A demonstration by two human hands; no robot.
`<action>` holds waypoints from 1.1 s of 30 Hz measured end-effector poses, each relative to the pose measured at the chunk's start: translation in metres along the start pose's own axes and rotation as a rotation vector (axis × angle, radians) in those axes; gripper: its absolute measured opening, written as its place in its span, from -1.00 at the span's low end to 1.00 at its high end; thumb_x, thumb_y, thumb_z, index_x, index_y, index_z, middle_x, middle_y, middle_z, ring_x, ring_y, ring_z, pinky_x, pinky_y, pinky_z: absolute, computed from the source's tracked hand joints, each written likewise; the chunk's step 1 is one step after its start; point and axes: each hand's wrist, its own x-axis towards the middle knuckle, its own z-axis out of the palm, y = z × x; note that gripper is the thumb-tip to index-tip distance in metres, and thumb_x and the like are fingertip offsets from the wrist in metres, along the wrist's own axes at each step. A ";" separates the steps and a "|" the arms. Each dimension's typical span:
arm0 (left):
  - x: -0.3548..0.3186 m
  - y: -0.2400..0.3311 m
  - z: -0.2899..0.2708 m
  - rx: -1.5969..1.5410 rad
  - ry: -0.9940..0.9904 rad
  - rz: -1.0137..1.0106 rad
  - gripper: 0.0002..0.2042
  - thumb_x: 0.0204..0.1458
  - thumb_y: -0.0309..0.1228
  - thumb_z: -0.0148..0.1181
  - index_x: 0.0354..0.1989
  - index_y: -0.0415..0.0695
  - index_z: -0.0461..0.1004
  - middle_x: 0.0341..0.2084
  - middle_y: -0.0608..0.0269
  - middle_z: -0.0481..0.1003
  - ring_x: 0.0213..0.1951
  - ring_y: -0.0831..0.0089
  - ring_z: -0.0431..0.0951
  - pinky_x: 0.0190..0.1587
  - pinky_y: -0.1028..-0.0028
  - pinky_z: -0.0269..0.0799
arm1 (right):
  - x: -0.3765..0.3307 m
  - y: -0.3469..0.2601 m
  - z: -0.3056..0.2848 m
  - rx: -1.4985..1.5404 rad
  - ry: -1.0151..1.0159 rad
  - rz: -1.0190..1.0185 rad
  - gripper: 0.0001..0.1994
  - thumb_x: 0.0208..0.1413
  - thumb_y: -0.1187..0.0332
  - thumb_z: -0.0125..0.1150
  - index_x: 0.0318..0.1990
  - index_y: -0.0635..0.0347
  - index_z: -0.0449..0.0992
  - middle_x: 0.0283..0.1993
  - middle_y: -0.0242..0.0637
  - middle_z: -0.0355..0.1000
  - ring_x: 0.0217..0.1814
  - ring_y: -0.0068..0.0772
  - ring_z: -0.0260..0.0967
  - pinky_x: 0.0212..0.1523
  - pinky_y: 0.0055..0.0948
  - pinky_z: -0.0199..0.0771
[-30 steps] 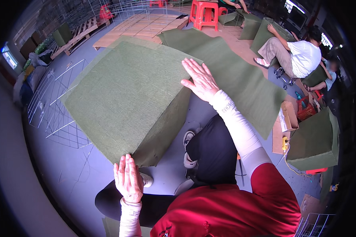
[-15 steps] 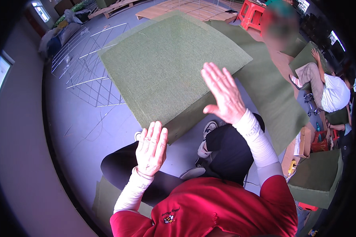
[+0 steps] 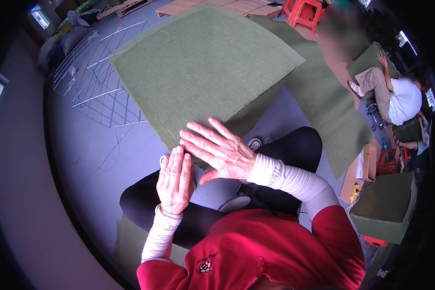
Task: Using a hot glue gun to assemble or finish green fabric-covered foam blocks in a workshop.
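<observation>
A large box covered in green woven fabric (image 3: 205,72) stands in front of me, its flat top facing up and one near corner pointing at my hands. At that corner, my left hand (image 3: 175,181) has its fingers stretched out and close together, the tips by the fabric edge. My right hand (image 3: 222,152) reaches across beside it, fingers spread along the near right edge, with the fingertips close to those of the left hand. Neither hand grips anything. Whether the palms press on the fabric is hidden.
Thin wire frames (image 3: 108,82) lie on the floor at the left. Green fabric sheet (image 3: 324,101) spreads at the right. Another green-covered box (image 3: 384,198) is at lower right, near a cardboard box (image 3: 367,162). A red stool (image 3: 304,13) stands far right; a person in white (image 3: 405,101) sits beyond.
My right hand has swept left and nearer, from the box's right edge to the near corner beside my left hand. The left hand has shifted slightly left. The box appears a little tilted or shifted.
</observation>
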 end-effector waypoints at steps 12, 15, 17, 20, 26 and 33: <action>-0.002 -0.001 0.000 -0.018 -0.033 0.006 -0.65 -0.01 -0.59 0.19 0.00 -0.37 0.42 0.03 -0.17 0.41 0.06 0.05 0.47 0.11 0.15 0.37 | -0.007 0.017 -0.008 -0.062 0.044 0.120 0.00 -0.06 -0.41 -0.19 0.37 0.21 -0.05 0.46 -0.18 -0.12 0.52 -0.19 -0.26 0.43 0.02 -0.31; -0.002 -0.002 -0.002 -0.008 -0.042 -0.007 -0.64 -0.02 -0.59 0.19 0.00 -0.37 0.42 0.04 -0.17 0.40 0.06 0.04 0.47 0.11 0.13 0.37 | -0.014 0.035 -0.019 -0.127 0.104 0.229 -0.04 -0.03 -0.38 -0.19 0.37 0.20 -0.03 0.45 -0.17 -0.11 0.51 -0.17 -0.23 0.42 0.02 -0.30; 0.000 -0.001 -0.001 -0.015 -0.046 -0.001 -0.64 -0.01 -0.57 0.19 0.00 -0.36 0.42 0.06 -0.15 0.39 0.07 0.03 0.46 0.11 0.11 0.37 | -0.021 0.045 -0.016 -0.153 0.069 0.235 -0.05 -0.02 -0.38 -0.17 0.37 0.19 -0.01 0.45 -0.16 -0.11 0.51 -0.15 -0.23 0.41 0.02 -0.28; -0.003 -0.003 0.001 0.014 -0.037 -0.003 -0.65 -0.01 -0.57 0.19 0.00 -0.36 0.42 0.05 -0.14 0.40 0.08 0.03 0.45 0.11 0.12 0.37 | -0.025 0.051 -0.029 -0.151 0.150 0.251 -0.05 -0.02 -0.37 -0.17 0.37 0.20 -0.01 0.45 -0.16 -0.11 0.51 -0.16 -0.24 0.41 0.02 -0.28; -0.002 0.001 0.000 -0.001 -0.049 -0.003 -0.66 0.00 -0.57 0.18 -0.01 -0.35 0.43 0.06 -0.13 0.40 0.09 0.05 0.45 0.13 0.10 0.34 | -0.052 0.099 -0.031 -0.247 0.172 0.437 -0.09 0.02 -0.32 -0.11 0.37 0.19 -0.02 0.45 -0.15 -0.11 0.51 -0.15 -0.24 0.41 0.03 -0.31; -0.002 0.001 -0.001 -0.003 -0.040 -0.010 -0.62 -0.04 -0.62 0.17 0.03 -0.32 0.41 0.07 -0.11 0.40 0.08 0.03 0.45 0.15 0.11 0.33 | -0.069 0.126 -0.041 -0.328 0.222 0.539 -0.12 0.05 -0.28 -0.09 0.37 0.18 -0.04 0.45 -0.19 -0.11 0.52 -0.19 -0.27 0.42 0.06 -0.33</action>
